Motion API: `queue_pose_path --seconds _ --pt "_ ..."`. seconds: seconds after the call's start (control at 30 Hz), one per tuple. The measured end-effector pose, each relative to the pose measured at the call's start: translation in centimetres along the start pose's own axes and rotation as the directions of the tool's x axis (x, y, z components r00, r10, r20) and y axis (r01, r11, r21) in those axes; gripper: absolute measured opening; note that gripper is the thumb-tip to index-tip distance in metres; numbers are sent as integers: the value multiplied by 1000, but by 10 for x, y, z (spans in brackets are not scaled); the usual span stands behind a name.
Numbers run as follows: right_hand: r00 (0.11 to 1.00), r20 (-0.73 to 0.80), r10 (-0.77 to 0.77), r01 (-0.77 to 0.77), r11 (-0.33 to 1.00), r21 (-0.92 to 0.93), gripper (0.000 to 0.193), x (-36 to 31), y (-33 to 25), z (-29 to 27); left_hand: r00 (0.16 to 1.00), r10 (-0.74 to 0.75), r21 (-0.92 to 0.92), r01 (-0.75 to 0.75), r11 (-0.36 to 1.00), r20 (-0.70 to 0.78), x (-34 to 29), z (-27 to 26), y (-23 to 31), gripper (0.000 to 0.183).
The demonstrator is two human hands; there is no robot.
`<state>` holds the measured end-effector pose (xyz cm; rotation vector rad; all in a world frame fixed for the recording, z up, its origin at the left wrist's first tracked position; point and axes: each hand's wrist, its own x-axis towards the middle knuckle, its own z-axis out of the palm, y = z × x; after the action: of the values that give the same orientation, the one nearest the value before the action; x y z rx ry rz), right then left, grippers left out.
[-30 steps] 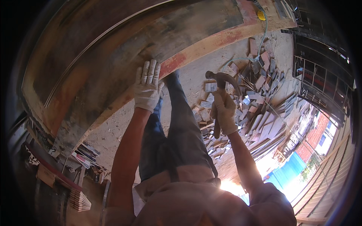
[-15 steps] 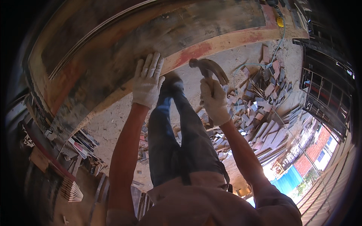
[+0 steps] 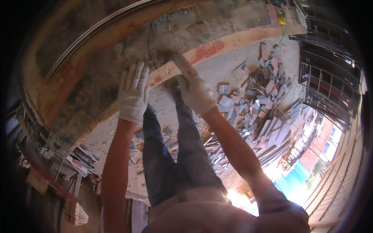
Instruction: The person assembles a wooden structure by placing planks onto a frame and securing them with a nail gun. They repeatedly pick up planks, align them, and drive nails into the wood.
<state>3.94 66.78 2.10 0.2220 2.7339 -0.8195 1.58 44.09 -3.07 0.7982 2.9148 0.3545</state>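
My left hand (image 3: 133, 95), in a pale work glove, lies flat with stretched fingers on a large worn wooden board (image 3: 217, 29) with a light edge and red paint patches. To its right my right hand (image 3: 196, 94), gloved too, is closed round the handle of a claw hammer (image 3: 184, 65). The hammer is smeared by motion. Its head is down at the board's near edge, a short way from the left fingertips. Whether it touches the wood I cannot tell.
Wood offcuts (image 3: 268, 101) are heaped on the dusty floor to the right, with a thin light-blue hose (image 3: 248, 63) running over them. A yellow item (image 3: 282, 19) is at the board's far right. A bundle of wooden strips (image 3: 80, 214) shows at lower left.
My right hand has swung the hammer forward and left, down from its raised position to the board's edge. My left hand appears slightly further left, still flat on the board.
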Motion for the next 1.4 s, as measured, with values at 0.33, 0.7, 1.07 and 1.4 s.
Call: queue_pose_path --seconds 0.33,0.7,1.07,1.4 --pt "977 -53 204 -209 973 -101 33 10 -24 -8 993 106 -38 -107 993 -45 -14 3 -41 65" --pt "982 -13 188 -186 978 96 40 6 -24 -7 982 155 -62 -162 985 -106 -29 -2 -59 74" --pt "989 46 -142 144 988 -45 34 -27 -47 74 997 7 -29 -9 1000 -77 -84 -10 -85 79" --pt "952 -66 -299 291 950 -110 23 -12 -35 67 973 -135 181 168 969 -185 -145 -12 -138 55"
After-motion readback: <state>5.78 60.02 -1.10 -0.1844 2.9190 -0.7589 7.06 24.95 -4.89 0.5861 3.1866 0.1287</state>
